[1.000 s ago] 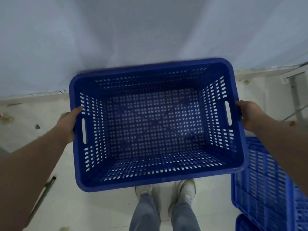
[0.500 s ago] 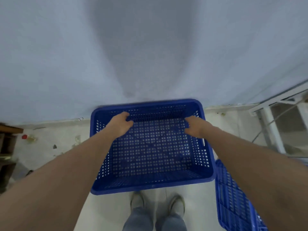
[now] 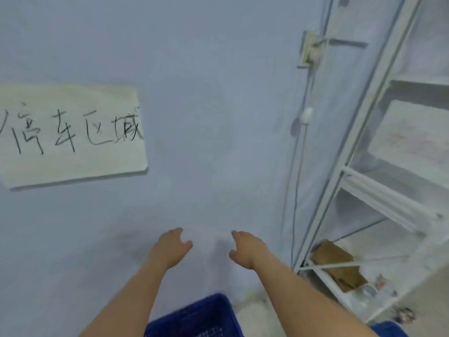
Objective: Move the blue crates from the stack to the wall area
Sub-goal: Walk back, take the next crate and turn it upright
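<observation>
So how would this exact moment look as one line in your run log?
left hand: open, empty | right hand: open, empty | blue crate: below by wall, untouched | paper sign: on wall

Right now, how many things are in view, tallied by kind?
Blue crates: 2, one between the forearms, a corner of another at bottom right.
Hands: 2, left hand, right hand, both empty.
Paper sign: 1.
White shelf rack: 1.
Total: 6.

A dark blue perforated crate (image 3: 194,319) sits below a pale blue wall (image 3: 206,117). Black handwriting marks a cream paper sign (image 3: 73,135); the shelf (image 3: 364,190) is white.
</observation>
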The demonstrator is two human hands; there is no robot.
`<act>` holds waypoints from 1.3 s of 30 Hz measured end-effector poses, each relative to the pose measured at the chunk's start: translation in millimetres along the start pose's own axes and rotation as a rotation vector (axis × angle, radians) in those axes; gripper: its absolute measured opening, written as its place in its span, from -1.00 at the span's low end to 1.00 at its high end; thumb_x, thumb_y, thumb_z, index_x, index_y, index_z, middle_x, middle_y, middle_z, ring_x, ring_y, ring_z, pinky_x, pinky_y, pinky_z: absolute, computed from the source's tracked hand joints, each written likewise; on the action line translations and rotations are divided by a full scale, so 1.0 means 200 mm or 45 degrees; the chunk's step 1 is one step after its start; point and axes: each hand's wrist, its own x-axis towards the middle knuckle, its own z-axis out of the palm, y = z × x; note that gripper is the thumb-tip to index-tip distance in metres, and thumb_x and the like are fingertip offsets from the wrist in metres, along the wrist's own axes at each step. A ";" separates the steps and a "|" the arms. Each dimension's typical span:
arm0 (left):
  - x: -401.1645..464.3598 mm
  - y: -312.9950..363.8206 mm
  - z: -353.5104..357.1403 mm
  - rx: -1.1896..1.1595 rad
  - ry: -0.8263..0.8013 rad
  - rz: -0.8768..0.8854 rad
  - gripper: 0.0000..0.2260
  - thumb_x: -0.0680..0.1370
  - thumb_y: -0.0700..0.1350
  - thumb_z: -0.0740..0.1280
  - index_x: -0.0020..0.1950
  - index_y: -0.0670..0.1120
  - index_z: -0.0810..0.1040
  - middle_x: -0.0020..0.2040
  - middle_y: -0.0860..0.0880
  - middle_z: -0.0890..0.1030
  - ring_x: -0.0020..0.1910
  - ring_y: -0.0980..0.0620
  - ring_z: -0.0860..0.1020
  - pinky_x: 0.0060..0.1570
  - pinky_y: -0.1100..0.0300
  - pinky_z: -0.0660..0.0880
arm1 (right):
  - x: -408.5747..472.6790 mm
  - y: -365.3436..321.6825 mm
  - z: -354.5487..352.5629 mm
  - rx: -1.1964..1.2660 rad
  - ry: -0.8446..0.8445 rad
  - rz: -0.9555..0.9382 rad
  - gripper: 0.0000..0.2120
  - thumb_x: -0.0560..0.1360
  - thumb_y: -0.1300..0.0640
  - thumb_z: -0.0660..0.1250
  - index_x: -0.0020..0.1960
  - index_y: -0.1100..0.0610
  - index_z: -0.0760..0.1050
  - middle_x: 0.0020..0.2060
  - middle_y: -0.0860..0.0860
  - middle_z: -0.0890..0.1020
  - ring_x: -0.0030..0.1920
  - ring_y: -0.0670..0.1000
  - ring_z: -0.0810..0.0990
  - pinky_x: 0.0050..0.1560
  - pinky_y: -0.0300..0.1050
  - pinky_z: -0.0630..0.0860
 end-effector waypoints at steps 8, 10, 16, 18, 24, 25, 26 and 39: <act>-0.30 0.91 -0.31 0.086 0.000 0.704 -0.41 0.57 0.08 0.20 0.55 -0.09 0.17 0.55 -0.07 0.23 0.52 -0.05 0.20 0.44 0.09 0.20 | -0.83 0.37 -0.53 0.050 0.376 0.539 -0.46 0.54 -0.01 0.16 0.45 0.16 0.20 0.39 0.15 0.38 0.33 0.19 0.40 0.28 0.05 0.38; -0.43 1.05 -0.32 0.165 -0.024 0.852 -0.41 0.57 0.09 0.19 0.55 -0.09 0.16 0.55 -0.07 0.23 0.51 -0.06 0.21 0.42 0.07 0.23 | -1.07 0.43 -0.58 0.081 0.438 0.675 -0.46 0.53 -0.03 0.18 0.44 0.16 0.23 0.39 0.15 0.38 0.34 0.20 0.40 0.28 0.07 0.39; -0.88 1.30 -0.19 0.333 -0.131 1.147 -0.44 0.55 0.08 0.21 0.50 -0.12 0.25 0.49 -0.13 0.31 0.44 -0.12 0.32 0.33 0.04 0.33 | -1.78 0.49 -0.53 0.067 0.487 1.018 -0.42 0.53 -0.02 0.20 0.49 0.14 0.18 0.43 0.13 0.34 0.38 0.19 0.37 0.30 0.06 0.35; -1.07 1.36 -0.13 0.364 -0.168 1.239 -0.44 0.55 0.09 0.20 0.49 -0.12 0.27 0.48 -0.15 0.33 0.42 -0.13 0.35 0.30 0.05 0.36 | -2.03 0.49 -0.48 0.055 0.478 1.112 -0.41 0.53 -0.03 0.19 0.50 0.14 0.16 0.44 0.12 0.33 0.38 0.17 0.35 0.32 0.06 0.34; -1.71 1.60 0.14 0.470 -0.257 1.482 -0.43 0.49 0.16 0.22 0.43 -0.09 0.34 0.43 -0.16 0.40 0.34 -0.15 0.42 0.28 0.00 0.41 | -2.84 0.61 -0.34 0.064 0.462 1.363 -0.38 0.55 -0.09 0.19 0.51 0.14 0.13 0.48 0.09 0.28 0.47 0.14 0.22 0.42 0.05 0.24; -1.82 1.65 0.19 0.480 -0.246 1.531 -0.44 0.48 0.16 0.21 0.41 -0.09 0.35 0.41 -0.17 0.42 0.32 -0.15 0.43 0.26 0.00 0.42 | -2.97 0.63 -0.31 0.069 0.460 1.391 -0.38 0.55 -0.09 0.18 0.51 0.14 0.13 0.48 0.10 0.27 0.48 0.14 0.20 0.43 0.05 0.23; -1.95 1.70 0.23 0.492 -0.242 1.568 -0.43 0.49 0.15 0.21 0.43 -0.11 0.34 0.42 -0.18 0.40 0.34 -0.16 0.42 0.27 0.01 0.41 | -3.11 0.65 -0.29 0.076 0.462 1.422 -0.38 0.55 -0.09 0.18 0.51 0.14 0.13 0.48 0.10 0.27 0.49 0.14 0.19 0.42 0.05 0.23; -3.29 1.98 0.97 0.637 -0.466 1.814 -0.35 0.54 0.15 0.18 0.55 -0.12 0.15 0.53 -0.14 0.23 0.50 -0.11 0.22 0.46 0.04 0.19 | -4.23 0.90 0.11 0.231 0.435 1.657 -0.39 0.50 -0.06 0.20 0.49 0.11 0.17 0.44 0.11 0.32 0.41 0.14 0.30 0.32 0.07 0.33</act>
